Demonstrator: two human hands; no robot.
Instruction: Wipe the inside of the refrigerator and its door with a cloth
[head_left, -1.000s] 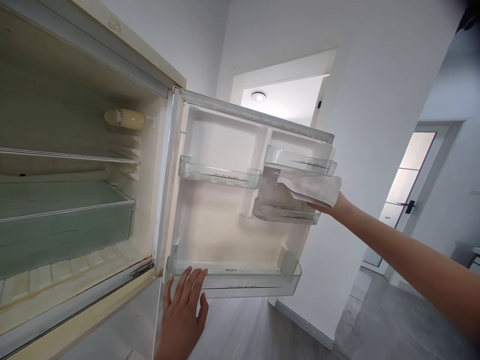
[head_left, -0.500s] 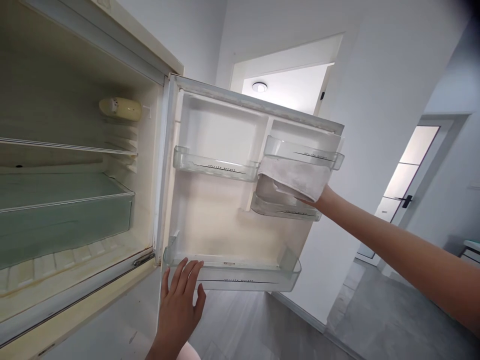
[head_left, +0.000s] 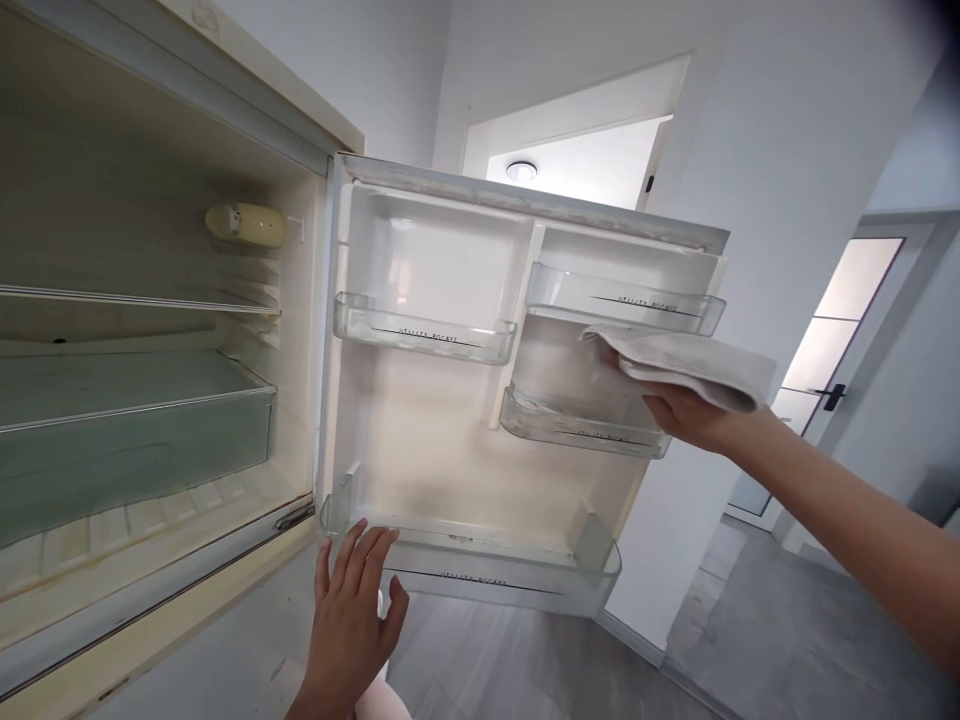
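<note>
a folded cloth [head_left: 686, 365] lies across the right hand [head_left: 694, 415]

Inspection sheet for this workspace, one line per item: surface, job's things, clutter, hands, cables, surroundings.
Surface: open refrigerator door's inner liner, off-white, with brownish marks low down.
Job's things: folded off-white cloth below the upper right door bin; middle right door bin; upper left door bin; bottom door bin.
Clutter: cream capsule-shaped fitting on the compartment's side wall.
Hands: right hand holds the cloth; left hand open at the bottom bin's lower left, contact unclear.
Cables: nothing seen.
Surroundings: white walls, ceiling light, grey floor, glazed door.
</note>
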